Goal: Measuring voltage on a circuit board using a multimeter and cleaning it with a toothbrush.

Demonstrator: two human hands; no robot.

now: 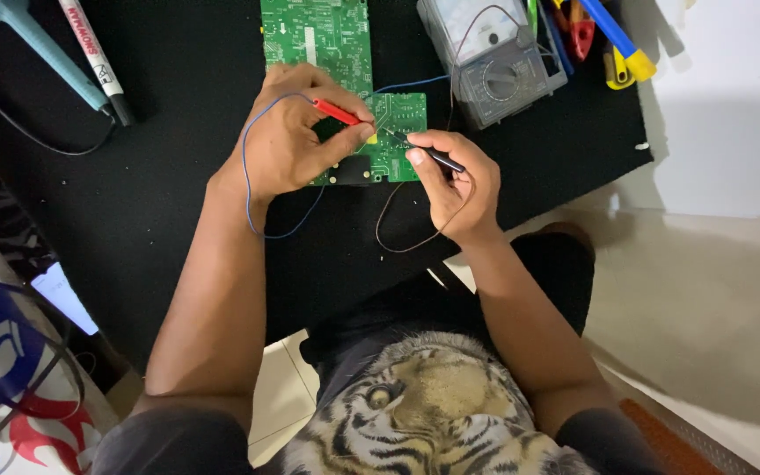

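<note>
Grey multimeter point(492, 60) with white dial face, top centre.

The circuit board point(327, 40) runs off the top edge of the picture, and the left hand point(288, 141) covers its lower left corner. Right of the circuit board, the meter point(490, 62) is also cut at the top; its dial markings are too small to tell. Where the red probe point(338, 112) and black probe point(437, 158) tips meet the circuit board is too fine to make out. Far left of the circuit board, the blue tool point(41, 48) is cut by the top edge.
</note>
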